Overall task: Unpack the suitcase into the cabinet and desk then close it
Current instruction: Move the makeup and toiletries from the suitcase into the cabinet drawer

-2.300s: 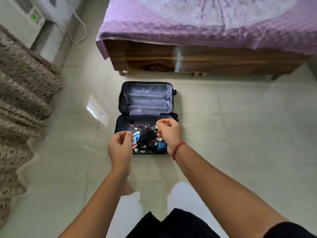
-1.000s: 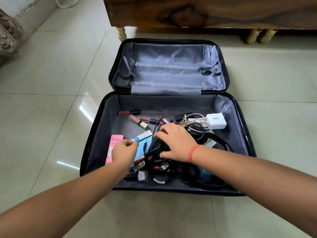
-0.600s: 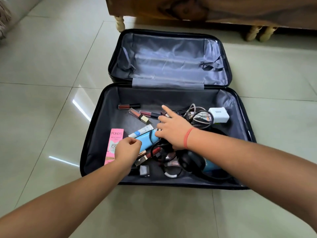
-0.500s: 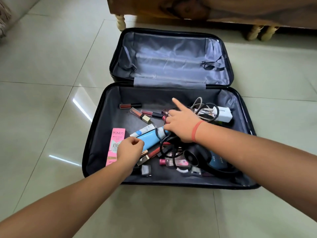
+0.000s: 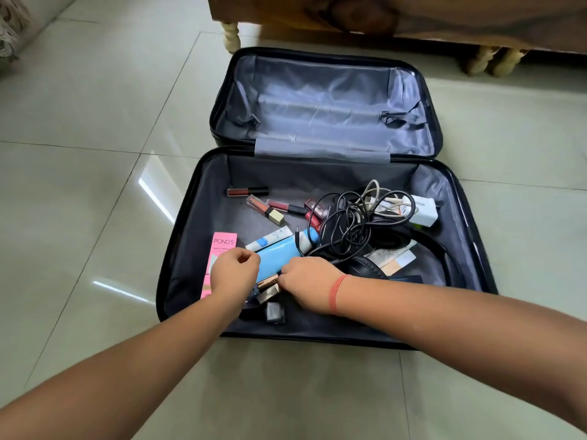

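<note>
Gripping gold tube end w/ R hand, low center in suitcase, blue tube just above. Curled L hand touching it, can't tell if holding anything.

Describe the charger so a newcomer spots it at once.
Find the open suitcase on the floor and look in its nearer half. At the far right, beside the black cable tangle, lies the charger: the only white blocky thing there.

Pale floor tiles run under a wooden bed frame on turned legs.
</note>
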